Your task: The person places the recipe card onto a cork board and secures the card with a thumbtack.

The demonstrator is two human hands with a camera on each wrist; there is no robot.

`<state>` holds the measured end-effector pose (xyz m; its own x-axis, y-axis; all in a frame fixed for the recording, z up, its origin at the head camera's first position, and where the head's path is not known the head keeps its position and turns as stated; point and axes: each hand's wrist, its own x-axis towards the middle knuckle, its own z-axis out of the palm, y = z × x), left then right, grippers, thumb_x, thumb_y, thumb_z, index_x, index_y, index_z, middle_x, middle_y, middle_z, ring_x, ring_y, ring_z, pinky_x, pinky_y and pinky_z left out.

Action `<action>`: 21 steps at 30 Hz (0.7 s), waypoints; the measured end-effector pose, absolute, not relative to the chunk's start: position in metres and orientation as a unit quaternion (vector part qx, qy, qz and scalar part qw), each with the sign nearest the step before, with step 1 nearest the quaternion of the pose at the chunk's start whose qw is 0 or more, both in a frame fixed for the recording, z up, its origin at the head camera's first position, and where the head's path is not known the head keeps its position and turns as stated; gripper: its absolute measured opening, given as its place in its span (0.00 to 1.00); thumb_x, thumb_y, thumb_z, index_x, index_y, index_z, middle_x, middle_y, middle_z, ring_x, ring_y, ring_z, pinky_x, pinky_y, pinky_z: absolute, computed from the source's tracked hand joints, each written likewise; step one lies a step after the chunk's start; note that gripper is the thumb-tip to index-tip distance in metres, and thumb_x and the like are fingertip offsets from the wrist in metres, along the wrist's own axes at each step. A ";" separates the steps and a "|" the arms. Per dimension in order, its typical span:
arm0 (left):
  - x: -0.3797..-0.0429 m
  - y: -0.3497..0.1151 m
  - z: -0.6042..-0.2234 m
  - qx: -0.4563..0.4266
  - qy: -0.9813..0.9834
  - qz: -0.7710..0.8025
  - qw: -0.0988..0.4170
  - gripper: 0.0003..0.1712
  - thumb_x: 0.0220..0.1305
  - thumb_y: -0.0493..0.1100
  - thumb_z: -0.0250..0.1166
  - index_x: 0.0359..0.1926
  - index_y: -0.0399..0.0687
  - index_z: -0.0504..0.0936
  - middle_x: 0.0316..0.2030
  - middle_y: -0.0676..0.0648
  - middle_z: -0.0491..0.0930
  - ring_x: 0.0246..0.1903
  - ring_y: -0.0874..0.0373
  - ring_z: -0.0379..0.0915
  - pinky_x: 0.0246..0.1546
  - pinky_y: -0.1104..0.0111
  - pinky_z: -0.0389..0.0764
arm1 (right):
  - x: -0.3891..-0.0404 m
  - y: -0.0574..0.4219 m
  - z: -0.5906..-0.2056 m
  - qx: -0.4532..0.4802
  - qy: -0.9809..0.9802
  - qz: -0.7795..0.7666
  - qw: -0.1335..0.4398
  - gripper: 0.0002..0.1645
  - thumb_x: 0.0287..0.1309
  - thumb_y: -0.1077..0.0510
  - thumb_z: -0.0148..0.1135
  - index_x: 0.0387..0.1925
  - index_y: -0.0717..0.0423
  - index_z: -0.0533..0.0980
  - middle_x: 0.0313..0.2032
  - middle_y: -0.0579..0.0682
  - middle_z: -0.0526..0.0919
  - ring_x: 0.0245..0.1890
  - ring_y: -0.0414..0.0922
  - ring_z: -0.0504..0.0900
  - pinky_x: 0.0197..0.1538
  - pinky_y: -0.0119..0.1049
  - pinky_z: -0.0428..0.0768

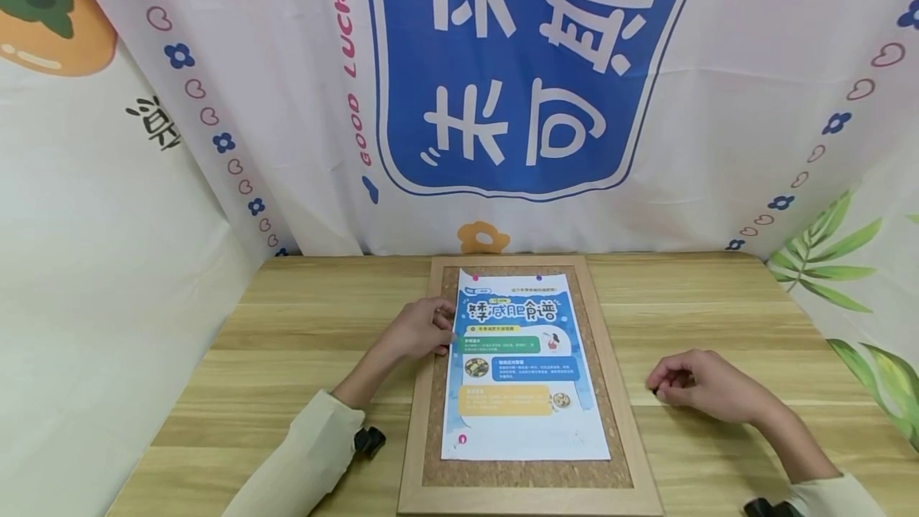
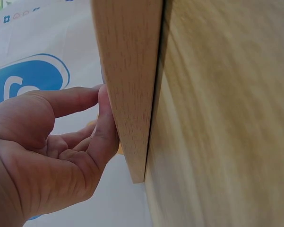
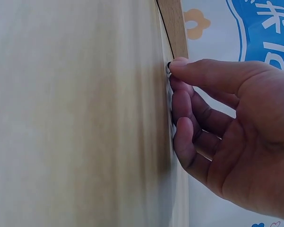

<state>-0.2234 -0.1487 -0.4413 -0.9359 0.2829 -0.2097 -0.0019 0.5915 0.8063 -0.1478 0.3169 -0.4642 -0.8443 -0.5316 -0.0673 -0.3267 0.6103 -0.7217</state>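
A printed poster (image 1: 517, 437) with blue, green and yellow panels lies on a wood-framed cork board (image 1: 445, 473) on the table. My left hand (image 1: 424, 327) rests at the left side of the board, fingers loosely bent and tips at the poster's edge. In the left wrist view the frame (image 2: 127, 71) hides part of the fingertips. To the right of the board, my right hand (image 1: 707, 385) pinches a small black pushpin (image 3: 169, 66) between thumb and forefinger, low over the table. Its other fingers curl inward beneath.
A pink pin (image 1: 475, 278) and a purple pin (image 1: 539, 278) stand at the poster's top corners. Another pink pin (image 1: 463, 439) sits at its lower left. Behind the wooden table (image 1: 287, 317) hangs a printed curtain (image 1: 301, 142).
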 end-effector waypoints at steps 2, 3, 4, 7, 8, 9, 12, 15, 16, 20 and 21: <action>-0.223 -0.149 -0.441 0.080 0.877 0.446 0.161 0.24 0.69 0.29 0.70 0.64 0.31 0.79 0.41 0.39 0.89 0.29 0.57 0.87 0.32 0.67 0.92 | -0.148 0.317 -0.464 -0.243 0.885 -0.371 0.141 0.05 0.69 0.64 0.69 0.43 0.54 0.87 0.35 0.41 0.89 0.34 0.31 0.81 0.35 0.28 0.82; -0.223 -0.148 -0.441 0.081 0.876 0.447 0.161 0.24 0.69 0.29 0.70 0.64 0.31 0.79 0.41 0.39 0.89 0.29 0.57 0.87 0.32 0.67 0.92 | -0.148 0.317 -0.463 -0.244 0.884 -0.374 0.141 0.05 0.69 0.64 0.69 0.43 0.54 0.87 0.36 0.42 0.89 0.34 0.31 0.81 0.35 0.28 0.82; -0.224 -0.148 -0.441 0.081 0.876 0.447 0.160 0.24 0.69 0.29 0.70 0.64 0.31 0.79 0.41 0.39 0.89 0.29 0.57 0.87 0.32 0.67 0.92 | -0.148 0.317 -0.463 -0.246 0.882 -0.376 0.143 0.05 0.70 0.64 0.69 0.43 0.54 0.87 0.36 0.42 0.89 0.34 0.31 0.82 0.35 0.28 0.83; -0.223 -0.148 -0.441 0.081 0.877 0.447 0.159 0.25 0.69 0.29 0.70 0.65 0.31 0.78 0.42 0.38 0.89 0.30 0.56 0.87 0.32 0.67 0.92 | -0.148 0.316 -0.461 -0.251 0.875 -0.388 0.147 0.05 0.71 0.64 0.68 0.44 0.54 0.87 0.37 0.43 0.90 0.35 0.31 0.82 0.36 0.28 0.84; -0.223 -0.148 -0.441 0.080 0.877 0.447 0.159 0.25 0.69 0.29 0.70 0.65 0.31 0.78 0.42 0.38 0.89 0.30 0.56 0.87 0.32 0.67 0.92 | -0.148 0.316 -0.461 -0.252 0.872 -0.393 0.149 0.05 0.71 0.64 0.68 0.44 0.54 0.87 0.38 0.44 0.90 0.35 0.32 0.83 0.36 0.29 0.84; -0.223 -0.148 -0.441 0.080 0.877 0.446 0.159 0.25 0.69 0.29 0.70 0.65 0.31 0.78 0.42 0.38 0.89 0.30 0.56 0.87 0.32 0.67 0.92 | -0.148 0.316 -0.460 -0.252 0.869 -0.399 0.151 0.05 0.71 0.64 0.67 0.44 0.55 0.87 0.38 0.44 0.91 0.35 0.32 0.83 0.36 0.29 0.85; -0.223 -0.148 -0.441 0.080 0.878 0.444 0.158 0.25 0.69 0.29 0.70 0.65 0.32 0.78 0.42 0.38 0.89 0.30 0.56 0.87 0.32 0.67 0.92 | -0.147 0.314 -0.458 -0.251 0.861 -0.413 0.156 0.05 0.72 0.63 0.66 0.44 0.55 0.86 0.39 0.46 0.90 0.36 0.33 0.84 0.36 0.29 0.86; -0.223 -0.148 -0.441 0.080 0.879 0.443 0.158 0.24 0.69 0.29 0.70 0.65 0.32 0.78 0.42 0.38 0.89 0.30 0.56 0.87 0.32 0.67 0.92 | -0.147 0.313 -0.455 -0.254 0.856 -0.423 0.155 0.05 0.73 0.62 0.66 0.45 0.55 0.86 0.39 0.48 0.90 0.36 0.35 0.84 0.37 0.30 0.87; -0.223 -0.149 -0.441 0.080 0.879 0.443 0.158 0.24 0.69 0.30 0.70 0.65 0.32 0.78 0.42 0.38 0.89 0.30 0.56 0.87 0.32 0.66 0.92 | -0.147 0.312 -0.455 -0.256 0.854 -0.425 0.154 0.05 0.73 0.62 0.66 0.46 0.55 0.86 0.39 0.49 0.90 0.37 0.35 0.84 0.38 0.30 0.87; -0.222 -0.149 -0.440 0.080 0.878 0.444 0.159 0.25 0.69 0.30 0.70 0.65 0.31 0.78 0.42 0.38 0.89 0.30 0.56 0.87 0.32 0.66 0.92 | -0.147 0.310 -0.454 -0.263 0.848 -0.434 0.154 0.05 0.73 0.62 0.66 0.46 0.56 0.86 0.39 0.51 0.89 0.38 0.37 0.85 0.39 0.30 0.87; -0.222 -0.149 -0.440 0.081 0.879 0.443 0.158 0.25 0.69 0.30 0.70 0.65 0.31 0.78 0.42 0.38 0.89 0.30 0.56 0.87 0.32 0.67 0.92 | -0.147 0.310 -0.454 -0.264 0.846 -0.436 0.156 0.06 0.73 0.62 0.66 0.46 0.56 0.85 0.40 0.51 0.89 0.38 0.38 0.85 0.40 0.30 0.87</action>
<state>-0.2219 -0.1492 -0.4403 -0.9368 0.2825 -0.2063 0.0023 0.5946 0.8040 -0.1474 0.3096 -0.4540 -0.8119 -0.5828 -0.0341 -0.3106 0.4808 -0.8200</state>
